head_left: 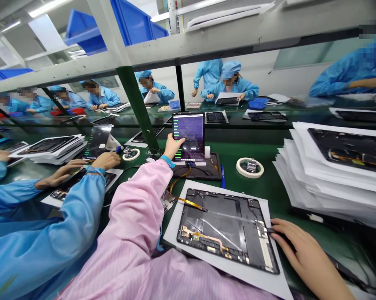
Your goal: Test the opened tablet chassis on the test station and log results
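Note:
My left hand (173, 146), in a pink sleeve, reaches to an upright lit display screen (192, 137). The thumb lies over its front and the other fingers are at its left edge, partly hidden. An opened tablet housing (225, 227) lies on white paper sheets (188, 187) in front of me. An orange flat cable (189, 203) runs from it towards the upright screen's stand. My right hand (296, 241) is at the housing's right edge, thumb and fingers closed round a dark cable plug (271, 230) that meets the edge.
To the right rises a tall stack of paper sheets (291, 166) with another housing (350, 146) on top. A tape roll (249, 167) and a blue pen-like tool (223, 177) lie behind. A co-worker's hands (105, 160) work close on the left. Beams (138, 108) cross the bench.

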Demonstrator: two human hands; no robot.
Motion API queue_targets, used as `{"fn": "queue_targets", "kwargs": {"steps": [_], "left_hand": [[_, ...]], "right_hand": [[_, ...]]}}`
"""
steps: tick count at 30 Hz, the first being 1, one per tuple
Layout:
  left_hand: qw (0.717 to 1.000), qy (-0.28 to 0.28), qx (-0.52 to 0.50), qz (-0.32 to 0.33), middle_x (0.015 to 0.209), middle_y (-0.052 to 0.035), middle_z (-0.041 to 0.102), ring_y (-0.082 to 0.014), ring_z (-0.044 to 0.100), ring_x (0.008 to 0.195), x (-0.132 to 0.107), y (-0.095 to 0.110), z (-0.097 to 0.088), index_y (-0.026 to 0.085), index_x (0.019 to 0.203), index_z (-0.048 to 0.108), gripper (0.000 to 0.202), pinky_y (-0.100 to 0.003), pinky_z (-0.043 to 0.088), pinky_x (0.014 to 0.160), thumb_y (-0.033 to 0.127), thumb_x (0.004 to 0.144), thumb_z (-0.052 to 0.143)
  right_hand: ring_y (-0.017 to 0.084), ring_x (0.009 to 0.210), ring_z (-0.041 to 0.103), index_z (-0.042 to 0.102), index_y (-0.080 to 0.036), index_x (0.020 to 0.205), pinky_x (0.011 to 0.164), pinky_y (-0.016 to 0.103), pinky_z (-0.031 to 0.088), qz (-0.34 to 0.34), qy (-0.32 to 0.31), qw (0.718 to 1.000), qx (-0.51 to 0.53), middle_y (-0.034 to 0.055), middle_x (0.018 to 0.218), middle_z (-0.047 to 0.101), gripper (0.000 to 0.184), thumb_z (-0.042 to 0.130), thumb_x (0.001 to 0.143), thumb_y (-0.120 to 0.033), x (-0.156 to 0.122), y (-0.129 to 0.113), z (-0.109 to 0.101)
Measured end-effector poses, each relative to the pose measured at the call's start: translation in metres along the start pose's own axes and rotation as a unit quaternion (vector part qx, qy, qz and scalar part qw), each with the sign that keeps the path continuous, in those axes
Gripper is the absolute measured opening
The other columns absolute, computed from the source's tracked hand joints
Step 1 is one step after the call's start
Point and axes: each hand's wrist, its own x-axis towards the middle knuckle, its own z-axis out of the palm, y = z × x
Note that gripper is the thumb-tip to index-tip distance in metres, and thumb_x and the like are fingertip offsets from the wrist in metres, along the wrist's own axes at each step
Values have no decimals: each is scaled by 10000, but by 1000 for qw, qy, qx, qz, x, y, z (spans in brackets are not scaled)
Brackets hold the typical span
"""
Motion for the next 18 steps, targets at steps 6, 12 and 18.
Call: {"fn": "queue_targets", "kwargs": {"steps": [6, 12, 18], "left_hand": [[998, 11, -55, 10, 1094, -76, 641, -191, 611, 1006, -2, -5, -1, 163, 1103, 515, 482, -302, 449, 913, 225, 655, 681], [997, -19, -69, -30, 820, -65, 690, -192, 660, 788, 0, -17, -16, 153, 825, 581, 222, -311, 511, 741, 363, 754, 568], [999, -3, -42, 18, 899, -52, 687, -193, 649, 876, -8, -24, -9, 172, 883, 553, 363, -323, 478, 857, 263, 606, 768]], "right_hand": [[279, 1014, 640, 668, -222, 964, 881, 473, 521, 2, 3, 1000, -3, 83, 1107, 673, 393, 423, 924, -526, 0, 0, 0], [283, 1026, 635, 667, -220, 968, 896, 483, 513, 5, 4, 1000, 0, 86, 1113, 670, 399, 420, 922, -531, 0, 0, 2], [281, 1012, 640, 668, -222, 961, 883, 477, 519, 4, 9, 1000, 0, 82, 1102, 674, 394, 425, 922, -529, 1, -2, 0]]}}
